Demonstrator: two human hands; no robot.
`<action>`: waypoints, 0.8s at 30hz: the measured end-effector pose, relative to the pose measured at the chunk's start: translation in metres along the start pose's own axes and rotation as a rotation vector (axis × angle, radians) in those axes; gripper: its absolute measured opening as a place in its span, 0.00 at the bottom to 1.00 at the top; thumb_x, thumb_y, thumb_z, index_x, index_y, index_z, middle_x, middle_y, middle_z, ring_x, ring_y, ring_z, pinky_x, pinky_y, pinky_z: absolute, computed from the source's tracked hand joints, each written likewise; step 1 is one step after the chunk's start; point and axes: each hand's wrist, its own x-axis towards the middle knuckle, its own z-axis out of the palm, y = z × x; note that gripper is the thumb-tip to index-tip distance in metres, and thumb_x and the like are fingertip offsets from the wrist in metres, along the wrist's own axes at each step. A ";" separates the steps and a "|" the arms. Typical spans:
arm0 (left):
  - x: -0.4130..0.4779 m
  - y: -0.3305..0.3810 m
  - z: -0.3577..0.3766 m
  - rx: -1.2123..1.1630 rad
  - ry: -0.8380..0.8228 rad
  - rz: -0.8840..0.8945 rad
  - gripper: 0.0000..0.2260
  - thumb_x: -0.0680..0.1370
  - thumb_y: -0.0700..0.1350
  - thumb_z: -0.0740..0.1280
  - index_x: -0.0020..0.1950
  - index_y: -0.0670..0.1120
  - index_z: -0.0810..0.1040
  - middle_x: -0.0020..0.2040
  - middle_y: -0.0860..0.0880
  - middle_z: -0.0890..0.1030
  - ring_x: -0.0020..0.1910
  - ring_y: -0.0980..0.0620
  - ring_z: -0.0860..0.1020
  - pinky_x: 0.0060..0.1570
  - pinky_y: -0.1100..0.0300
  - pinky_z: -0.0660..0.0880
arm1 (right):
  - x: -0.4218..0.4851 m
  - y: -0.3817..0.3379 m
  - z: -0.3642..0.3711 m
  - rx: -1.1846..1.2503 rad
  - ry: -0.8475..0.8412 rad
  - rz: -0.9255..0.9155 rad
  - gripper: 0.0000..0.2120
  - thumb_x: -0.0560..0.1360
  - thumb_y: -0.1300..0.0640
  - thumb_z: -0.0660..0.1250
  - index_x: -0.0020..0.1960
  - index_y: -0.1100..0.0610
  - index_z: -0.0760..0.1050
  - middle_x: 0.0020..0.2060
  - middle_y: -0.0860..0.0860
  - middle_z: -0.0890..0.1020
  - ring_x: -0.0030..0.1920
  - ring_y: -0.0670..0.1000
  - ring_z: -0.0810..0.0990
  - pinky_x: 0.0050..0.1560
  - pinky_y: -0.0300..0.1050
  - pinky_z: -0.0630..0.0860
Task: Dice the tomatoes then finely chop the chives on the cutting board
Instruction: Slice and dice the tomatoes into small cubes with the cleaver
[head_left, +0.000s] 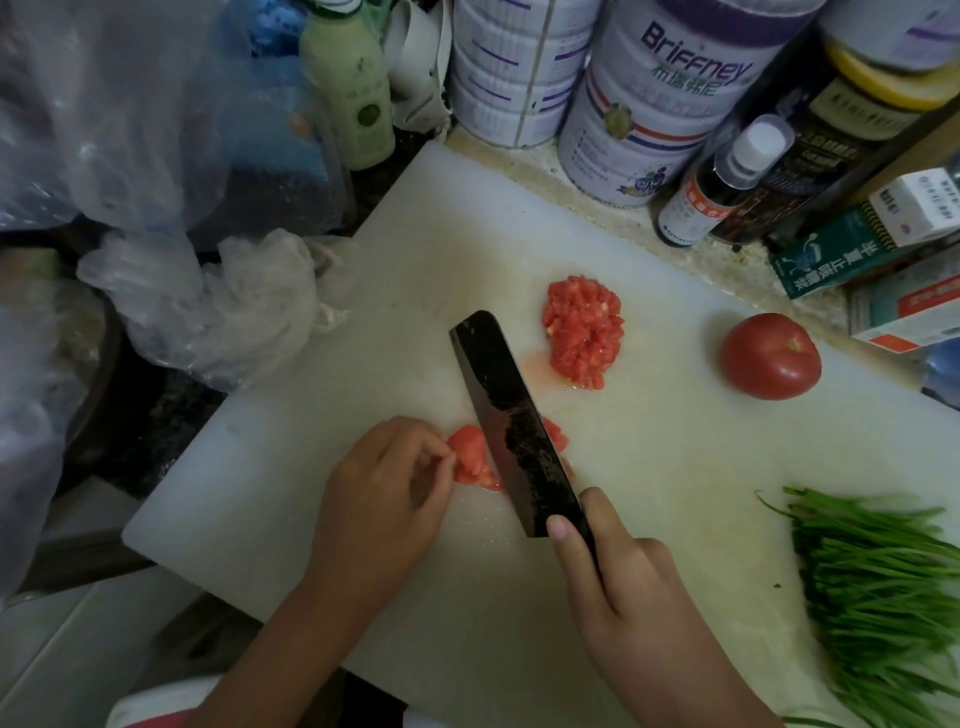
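A white cutting board (426, 249) fills the middle of the view. On it a pile of diced tomato (583, 331) lies near the centre, and a whole red tomato (770, 356) sits at the right. A tomato piece (470, 457) lies in front, and my left hand (387, 493) holds it with curled fingertips. My right hand (618, 587) grips the handle of a dark cleaver (506, 415), whose blade stands across the tomato piece with more tomato showing on its right side. A bunch of green chives (878, 587) lies at the board's lower right.
Crumpled clear plastic bags (218, 306) crowd the board's left edge. Behind the board stand large tins (649, 98), a pale green bottle (348, 88), a dark sauce bottle (722, 187) and several small boxes (893, 223) at the right.
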 end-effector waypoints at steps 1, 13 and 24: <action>-0.002 -0.001 -0.001 0.049 -0.012 0.024 0.05 0.76 0.47 0.65 0.45 0.47 0.79 0.42 0.56 0.76 0.40 0.58 0.74 0.42 0.66 0.72 | -0.001 0.000 -0.001 -0.003 -0.001 -0.001 0.20 0.70 0.35 0.46 0.53 0.45 0.65 0.25 0.48 0.68 0.28 0.48 0.68 0.30 0.40 0.63; -0.006 0.001 0.002 0.155 -0.055 0.281 0.14 0.79 0.46 0.66 0.57 0.38 0.83 0.56 0.46 0.81 0.55 0.50 0.78 0.58 0.62 0.73 | 0.001 -0.004 -0.004 0.026 0.022 0.019 0.15 0.68 0.33 0.46 0.49 0.39 0.60 0.23 0.48 0.68 0.28 0.48 0.68 0.29 0.38 0.63; -0.008 -0.009 0.005 0.100 -0.003 0.321 0.06 0.77 0.38 0.70 0.51 0.39 0.85 0.52 0.46 0.83 0.52 0.49 0.81 0.54 0.57 0.76 | 0.003 -0.010 0.008 -0.061 -0.004 -0.046 0.16 0.78 0.40 0.46 0.55 0.48 0.66 0.20 0.44 0.62 0.29 0.49 0.71 0.29 0.44 0.60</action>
